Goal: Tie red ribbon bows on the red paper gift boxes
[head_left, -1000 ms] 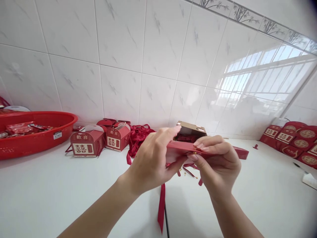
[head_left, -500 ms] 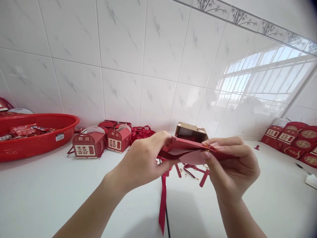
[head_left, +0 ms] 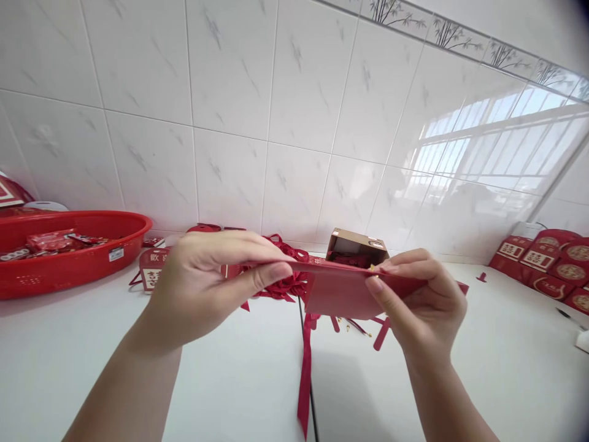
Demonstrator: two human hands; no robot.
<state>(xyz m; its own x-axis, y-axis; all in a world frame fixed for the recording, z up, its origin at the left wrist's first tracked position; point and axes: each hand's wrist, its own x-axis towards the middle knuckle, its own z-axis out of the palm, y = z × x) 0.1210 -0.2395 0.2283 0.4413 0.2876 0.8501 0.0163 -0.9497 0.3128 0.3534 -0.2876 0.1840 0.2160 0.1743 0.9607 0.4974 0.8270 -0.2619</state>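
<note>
In front of me I hold a red folded cardboard box piece (head_left: 345,298), its flat panel hanging toward me. My right hand (head_left: 421,301) pinches its right part between thumb and fingers. Small gold tips (head_left: 372,268) show at the right thumb and fingertip. A red strip that looks like a ribbon (head_left: 317,267) runs along the top of the piece toward the left. My left hand (head_left: 216,285) is closed on the strip's left end, thumb against the fingers. The palms hide parts of both.
A red plastic basin (head_left: 131,230) with packets stands left. Behind my left hand are red gift boxes (head_left: 150,270) and a ribbon heap (head_left: 292,252). An open cardboard box (head_left: 356,245) stands at the wall. Red boxes (head_left: 547,258) are stacked right; a loose ribbon (head_left: 305,374) trails toward me.
My left hand has moved left, away from the right hand, and the ribbon-like strip now runs straighter. The box piece's panel shows more of its face. My right hand has shifted slightly left.
</note>
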